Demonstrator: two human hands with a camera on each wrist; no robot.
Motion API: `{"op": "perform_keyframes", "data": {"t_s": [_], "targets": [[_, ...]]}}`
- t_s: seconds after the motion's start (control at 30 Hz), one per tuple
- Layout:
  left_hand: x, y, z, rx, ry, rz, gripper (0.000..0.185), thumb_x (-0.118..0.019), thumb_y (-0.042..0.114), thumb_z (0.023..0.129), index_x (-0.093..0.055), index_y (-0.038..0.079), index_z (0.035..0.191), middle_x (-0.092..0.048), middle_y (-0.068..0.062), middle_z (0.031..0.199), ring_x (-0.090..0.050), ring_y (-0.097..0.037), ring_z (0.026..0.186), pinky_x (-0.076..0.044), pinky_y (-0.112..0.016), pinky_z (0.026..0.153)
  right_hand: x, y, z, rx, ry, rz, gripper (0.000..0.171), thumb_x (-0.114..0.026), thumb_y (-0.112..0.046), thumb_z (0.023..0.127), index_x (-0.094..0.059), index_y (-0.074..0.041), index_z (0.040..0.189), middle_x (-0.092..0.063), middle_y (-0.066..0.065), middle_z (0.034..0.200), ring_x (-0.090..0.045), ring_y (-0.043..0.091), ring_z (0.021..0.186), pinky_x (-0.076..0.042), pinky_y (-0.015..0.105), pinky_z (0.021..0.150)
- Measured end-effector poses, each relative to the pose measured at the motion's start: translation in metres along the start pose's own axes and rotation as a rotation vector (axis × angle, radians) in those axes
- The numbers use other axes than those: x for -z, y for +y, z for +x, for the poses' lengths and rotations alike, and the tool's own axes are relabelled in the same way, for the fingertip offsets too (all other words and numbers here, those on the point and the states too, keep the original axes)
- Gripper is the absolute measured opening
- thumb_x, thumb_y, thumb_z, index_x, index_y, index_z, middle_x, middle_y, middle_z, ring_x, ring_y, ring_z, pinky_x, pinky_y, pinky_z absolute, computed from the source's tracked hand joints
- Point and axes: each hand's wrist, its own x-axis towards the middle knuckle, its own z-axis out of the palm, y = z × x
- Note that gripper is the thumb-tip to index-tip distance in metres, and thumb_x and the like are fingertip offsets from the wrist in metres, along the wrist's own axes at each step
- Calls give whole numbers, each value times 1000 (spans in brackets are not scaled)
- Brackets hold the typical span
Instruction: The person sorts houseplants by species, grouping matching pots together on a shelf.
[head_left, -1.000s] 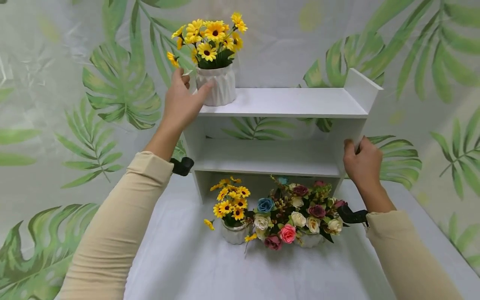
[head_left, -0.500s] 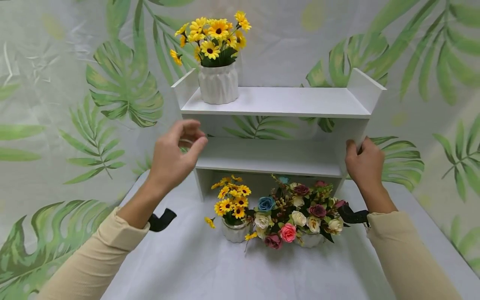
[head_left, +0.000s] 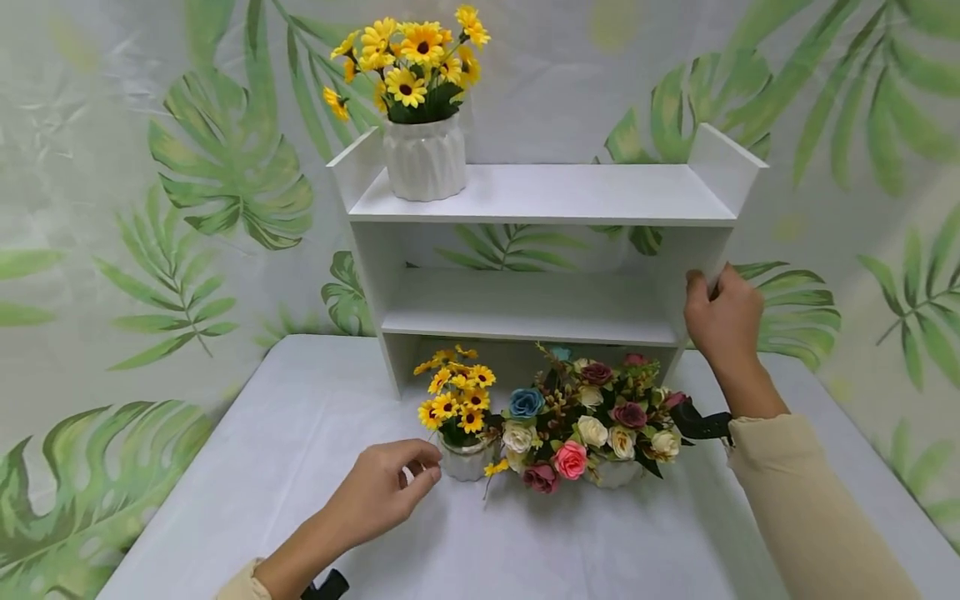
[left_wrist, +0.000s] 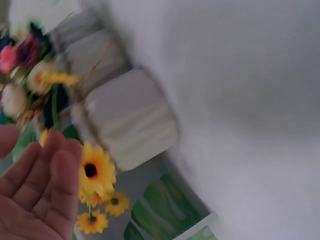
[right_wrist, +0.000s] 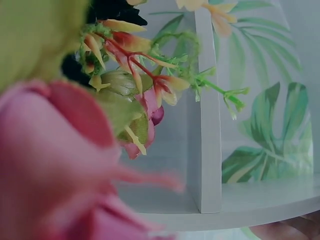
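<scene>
My left hand (head_left: 386, 487) is just left of the lower white pot (head_left: 467, 463) of yellow daisy-like flowers (head_left: 459, 398). Its fingers are relaxed and hold nothing; whether they touch the pot, I cannot tell. In the left wrist view, that hand (left_wrist: 42, 190) shows its palm beside a yellow flower (left_wrist: 95, 170) and the blurred pot (left_wrist: 132, 122). On the right, my right hand (head_left: 724, 321) grips the side panel of the white shelf (head_left: 540, 312). Only a bit of this hand (right_wrist: 290, 227) appears in the right wrist view, at the shelf's edge.
Another white pot (head_left: 425, 160) of yellow flowers stands at the left end of the top shelf. Mixed artificial roses (head_left: 592, 433) in a white pot (head_left: 615, 473) crowd the lower right. White cloth covers the table (head_left: 315, 417), with a leaf-print backdrop (head_left: 240, 167) behind.
My left hand has left the upper pot and come down beside the lower flower pot. That upper pot stays on the top shelf. My right hand keeps its grip on the side panel.
</scene>
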Motion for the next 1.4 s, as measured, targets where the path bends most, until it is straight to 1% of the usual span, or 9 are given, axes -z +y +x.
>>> {"op": "perform_keyframes", "data": {"t_s": [0.07,0.2,0.3,0.47,0.67,0.8,1.07,1.23,1.4], "targets": [[-7,1,-4,37,-88,28,13,-67,14,93,-72,11,104,-75,2,98,-68,-8,85,-54,-21,66,1,0,0,-7,-6,-11,38,-47,-23,100,-64,9,89,-65,32,76,-50,8,54,-31,15,45],[-18,0,-10,81,-237,106,26,-67,22,94,-69,7,115,-73,-2,116,-69,-19,105,-58,-33,83,1,-1,-1,-16,-14,-15,38,-47,-23,101,-64,9,90,-65,32,77,-57,23,57,-32,16,45],[-24,-3,-11,111,-277,140,35,-67,26,93,-65,7,122,-69,-3,123,-66,-21,115,-55,-41,92,1,0,-1,-9,-6,-2,39,-47,-23,101,-64,11,90,-65,34,79,-62,38,62,-30,13,45],[-29,-13,-8,242,-210,64,44,-69,26,91,-59,6,129,-65,-8,128,-66,-26,110,-55,-46,89,1,0,-1,9,4,8,39,-47,-22,101,-64,12,91,-65,35,80,-65,46,69,-28,9,46],[-39,-32,13,416,-84,-137,66,-78,23,83,-49,2,138,-60,-19,131,-65,-32,109,-54,-49,88,2,0,0,7,10,-3,38,-48,-22,100,-62,9,85,-64,32,75,-43,-2,51,-29,14,44],[-45,-45,29,488,-90,-330,91,-84,25,78,-34,1,150,-49,-21,146,-54,-37,128,-48,-53,102,3,-1,1,5,11,-4,38,-48,-22,100,-62,9,83,-63,32,74,-35,-10,50,-29,15,44],[-48,-58,53,448,-223,-611,91,-84,19,79,-33,15,154,-43,-10,155,-35,-32,147,-21,-57,122,2,-2,0,-4,1,-13,38,-47,-22,100,-64,11,90,-65,33,78,-43,4,56,-30,15,46],[-49,-58,56,400,-276,-640,92,-81,17,82,-27,15,156,-38,-10,158,-31,-31,149,-19,-55,124,2,-2,0,-9,-3,-16,39,-47,-23,100,-63,10,89,-64,33,77,-41,1,54,-31,16,45],[-53,-57,57,402,-247,-638,91,-83,16,80,-30,15,154,-43,-9,155,-35,-30,147,-21,-53,123,2,-1,0,-11,-5,-18,39,-47,-23,101,-63,10,87,-64,33,76,-40,0,52,-30,17,44]]}}
